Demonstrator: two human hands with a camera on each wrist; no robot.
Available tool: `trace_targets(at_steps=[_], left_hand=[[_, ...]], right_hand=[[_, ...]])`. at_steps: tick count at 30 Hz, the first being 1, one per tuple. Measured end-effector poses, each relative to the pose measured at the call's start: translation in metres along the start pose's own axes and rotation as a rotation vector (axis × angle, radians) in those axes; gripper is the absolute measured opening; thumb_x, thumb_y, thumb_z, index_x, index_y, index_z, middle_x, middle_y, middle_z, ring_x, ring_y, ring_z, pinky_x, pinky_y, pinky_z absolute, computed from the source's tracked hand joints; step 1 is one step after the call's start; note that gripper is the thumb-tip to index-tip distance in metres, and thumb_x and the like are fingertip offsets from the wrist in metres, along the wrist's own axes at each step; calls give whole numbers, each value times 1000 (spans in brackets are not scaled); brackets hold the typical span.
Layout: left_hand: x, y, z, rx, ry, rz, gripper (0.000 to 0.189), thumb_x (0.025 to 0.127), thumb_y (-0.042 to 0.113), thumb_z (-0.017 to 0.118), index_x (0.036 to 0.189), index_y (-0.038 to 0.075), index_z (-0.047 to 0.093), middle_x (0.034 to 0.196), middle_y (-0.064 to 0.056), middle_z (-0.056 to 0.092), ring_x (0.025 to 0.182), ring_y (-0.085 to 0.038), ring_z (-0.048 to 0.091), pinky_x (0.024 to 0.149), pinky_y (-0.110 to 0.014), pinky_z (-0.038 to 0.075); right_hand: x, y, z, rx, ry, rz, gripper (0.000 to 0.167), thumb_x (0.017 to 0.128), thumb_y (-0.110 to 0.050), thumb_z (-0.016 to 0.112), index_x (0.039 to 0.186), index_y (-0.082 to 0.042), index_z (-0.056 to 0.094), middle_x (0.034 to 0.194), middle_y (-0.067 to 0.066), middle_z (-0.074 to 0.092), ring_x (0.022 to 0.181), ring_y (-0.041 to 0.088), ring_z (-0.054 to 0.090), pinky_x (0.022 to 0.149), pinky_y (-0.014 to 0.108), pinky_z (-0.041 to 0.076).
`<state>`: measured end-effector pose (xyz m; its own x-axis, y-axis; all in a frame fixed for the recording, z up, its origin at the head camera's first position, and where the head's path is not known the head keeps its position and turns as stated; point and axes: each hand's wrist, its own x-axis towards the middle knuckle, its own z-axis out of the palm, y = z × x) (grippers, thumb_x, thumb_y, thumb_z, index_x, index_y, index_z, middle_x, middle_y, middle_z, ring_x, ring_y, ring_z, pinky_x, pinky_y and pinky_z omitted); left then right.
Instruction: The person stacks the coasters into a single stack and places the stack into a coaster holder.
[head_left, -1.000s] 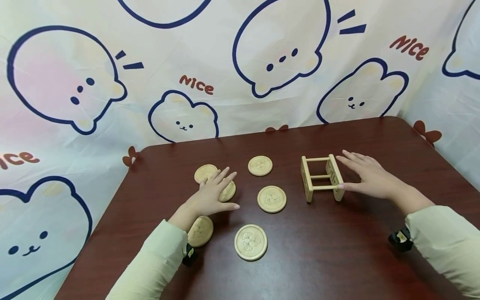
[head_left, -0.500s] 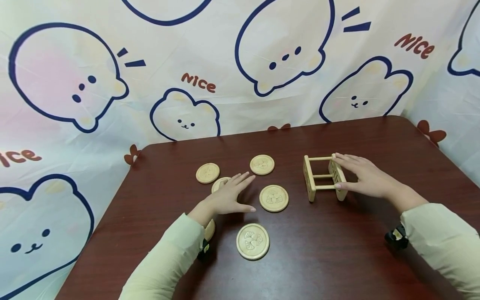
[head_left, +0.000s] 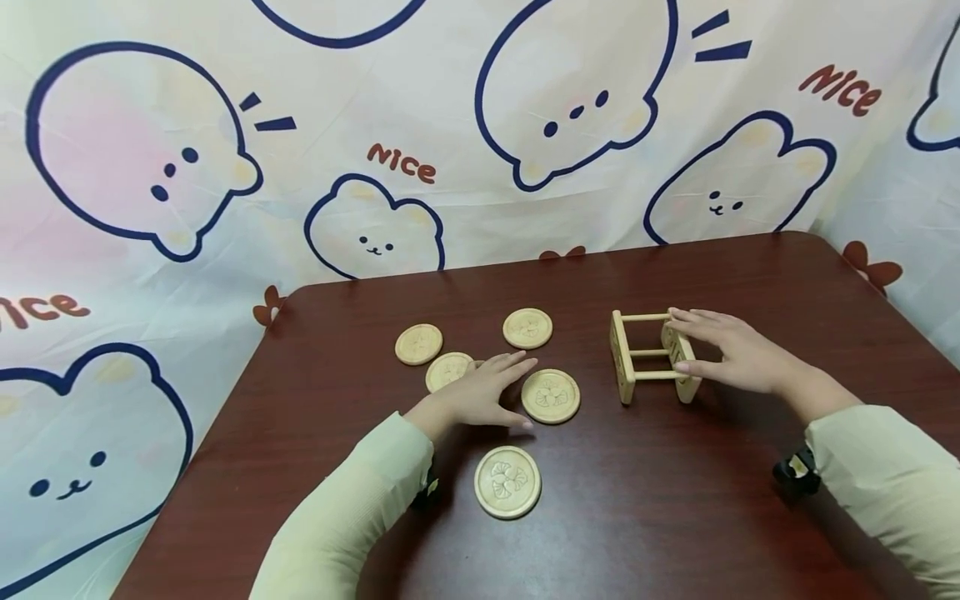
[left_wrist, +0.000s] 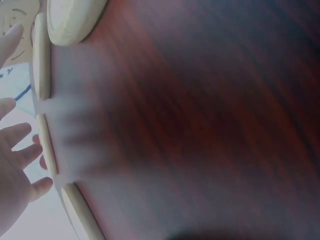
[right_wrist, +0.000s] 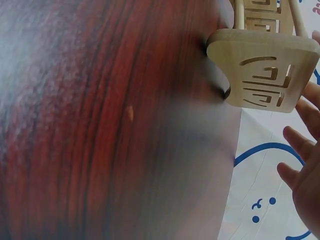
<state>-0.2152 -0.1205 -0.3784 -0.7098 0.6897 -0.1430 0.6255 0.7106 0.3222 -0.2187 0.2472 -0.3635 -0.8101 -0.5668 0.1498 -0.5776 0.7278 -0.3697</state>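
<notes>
My left hand (head_left: pixel 480 395), fingers spread, hovers low over the table between round wooden coasters. Its fingertips are close to a coaster with a carved leaf pattern (head_left: pixel 551 397). Behind the hand, another coaster (head_left: pixel 448 371) is partly covered. In the left wrist view the fingers extend loosely, with a coaster edge (left_wrist: pixel 42 60) beyond them. My right hand (head_left: pixel 738 354) rests against the right end panel of a small wooden coaster rack (head_left: pixel 621 358), thumb at the front and fingers toward the back. The right wrist view shows the panel's fretwork cut-outs (right_wrist: pixel 265 75) and relaxed fingers beside it.
More coasters lie at the back left (head_left: pixel 418 344), back middle (head_left: pixel 527 328) and front (head_left: pixel 507 482). The dark red-brown table (head_left: pixel 637 500) ends at a cartoon-printed cloth (head_left: pixel 465 225) behind it. Pale sleeves (head_left: pixel 360 500) cover both forearms.
My left hand has moved right, away from the left coasters, and its sleeve now hides the lower-left one. My right hand has come closer against the rack's end panel.
</notes>
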Motion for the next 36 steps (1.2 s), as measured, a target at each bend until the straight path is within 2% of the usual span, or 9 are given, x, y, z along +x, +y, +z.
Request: trace_targets(at_steps=[3, 7, 13, 17, 22, 28, 33, 36], left_hand=[[5, 1, 1, 1, -19, 17, 88, 71, 53, 61, 139, 16, 20, 142, -8, 16, 127, -25, 15, 93, -49, 18], [8, 2, 1, -17, -39, 16, 86, 72, 52, 60, 139, 17, 19, 142, -7, 16, 127, -22, 14, 94, -49, 17], [10, 4, 1, -42, -48, 5, 86, 73, 55, 57, 139, 17, 19, 140, -6, 20, 126, -20, 17, 94, -50, 18], [12, 5, 3, -38, -44, 15, 85, 72, 49, 62, 138, 13, 22, 139, -4, 25, 125, -18, 20, 92, -47, 21], [19, 5, 6, 6, -33, 39, 85, 70, 49, 64, 137, 12, 25, 137, -2, 29, 124, -16, 23, 89, -42, 24], [27, 7, 9, 62, -31, 74, 84, 70, 48, 65, 135, 10, 29, 136, -4, 31, 123, -15, 25, 92, -39, 25], [30, 8, 9, 55, -42, 89, 81, 71, 44, 66, 134, 8, 31, 135, -6, 32, 124, -18, 25, 95, -42, 24], [31, 9, 10, 39, -42, 100, 80, 71, 42, 67, 132, 4, 33, 134, -8, 33, 123, -20, 26, 98, -37, 23]], right_hand=[[0, 2, 1, 21, -4, 3, 63, 79, -37, 60, 130, -5, 39, 136, 12, 30, 120, 39, 24, 92, 55, 18], [1, 5, 3, 30, -6, -13, 63, 79, -35, 60, 130, -5, 39, 136, 14, 30, 119, 39, 27, 91, 54, 20], [0, 3, 2, 53, 6, -18, 63, 78, -35, 62, 128, -4, 41, 135, 15, 31, 118, 39, 29, 89, 53, 24], [0, 1, 2, 57, 11, -25, 63, 77, -35, 63, 128, -4, 42, 134, 16, 31, 117, 40, 30, 88, 53, 25], [1, 0, 0, 61, -6, -1, 65, 76, -37, 63, 127, -3, 42, 135, 16, 31, 118, 39, 29, 88, 54, 25], [3, 0, -1, 86, -39, 37, 67, 75, -40, 63, 127, -4, 42, 136, 14, 29, 120, 38, 27, 90, 54, 23], [4, -1, -1, 90, -40, 43, 68, 74, -40, 64, 127, -3, 43, 136, 13, 29, 120, 37, 27, 90, 53, 24], [3, -2, -2, 100, -46, 56, 68, 74, -40, 64, 128, -4, 42, 136, 14, 28, 120, 38, 27, 89, 54, 24]])
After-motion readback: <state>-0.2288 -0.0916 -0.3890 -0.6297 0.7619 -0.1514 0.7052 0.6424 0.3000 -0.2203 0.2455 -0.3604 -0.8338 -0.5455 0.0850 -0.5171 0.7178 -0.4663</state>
